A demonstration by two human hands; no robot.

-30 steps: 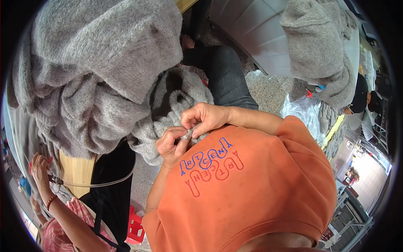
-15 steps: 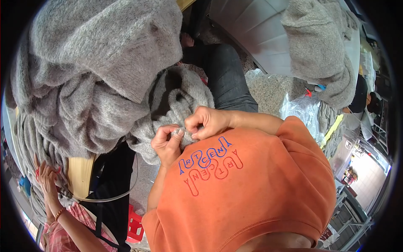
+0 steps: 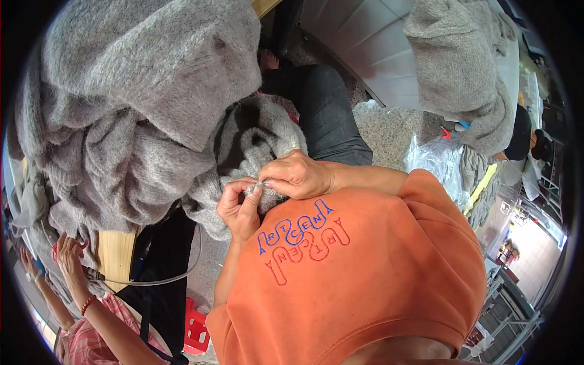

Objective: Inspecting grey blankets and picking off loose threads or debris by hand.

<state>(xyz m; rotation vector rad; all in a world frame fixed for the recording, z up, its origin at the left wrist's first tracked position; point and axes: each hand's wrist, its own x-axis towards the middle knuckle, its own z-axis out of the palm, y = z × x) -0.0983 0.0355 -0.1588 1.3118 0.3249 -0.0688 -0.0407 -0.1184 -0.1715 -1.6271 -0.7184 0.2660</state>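
A grey fuzzy knit garment (image 3: 281,125) lies bunched over my lap, with a dark opening among its folds. My left hand (image 3: 241,205) pinches its near edge between thumb and forefinger. Close against it, my right hand (image 3: 296,174) grips the same edge, fingers curled and fingertips almost touching the left thumb. A small bit of knit shows between the two hands. Whether a needle or thread is in the fingers is too small to tell.
A large heap of grey knitwear (image 3: 140,115) covers the wooden table (image 3: 118,254) at left. There a co-worker's hand (image 3: 70,258) holds a red-handled tool near a hose (image 3: 164,281). More knitwear (image 3: 456,61) drapes at right, above a clear plastic bag (image 3: 435,161). A red stool (image 3: 195,328) stands below.
My right hand has shifted slightly left, closer to my left fingertips. At lower left the co-worker's hands have moved apart, one now reaching farther left.
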